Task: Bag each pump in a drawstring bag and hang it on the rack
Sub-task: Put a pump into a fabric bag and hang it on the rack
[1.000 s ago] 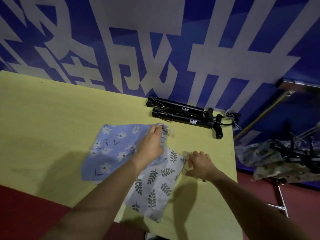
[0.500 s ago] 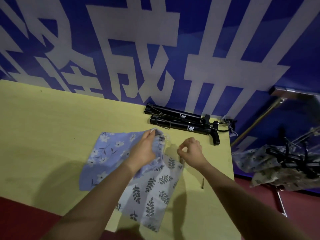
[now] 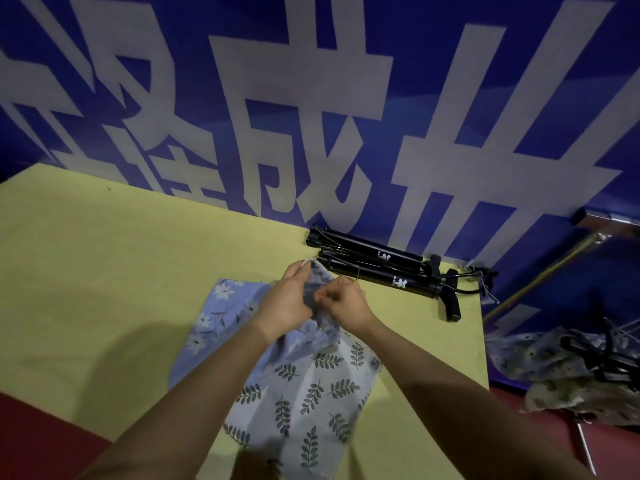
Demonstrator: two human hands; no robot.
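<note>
Two black pumps lie side by side at the back right of the yellow table. A blue flowered drawstring bag lies flat in front of them, partly over a pale leaf-print bag. My left hand grips the gathered mouth of the blue bag and lifts it slightly. My right hand pinches the same bunched edge from the right, the two hands touching. The bag's cord is hidden by my fingers.
A blue wall with large white characters stands right behind the table. Off the table's right edge, a rack holds bagged pumps in pale printed cloth. A slanted metal rod runs above it. Red floor lies below.
My right hand has left the table's right side near the leaf-print bag and moved up-left to the blue bag's mouth beside my left hand. The mouth is now bunched and raised.
</note>
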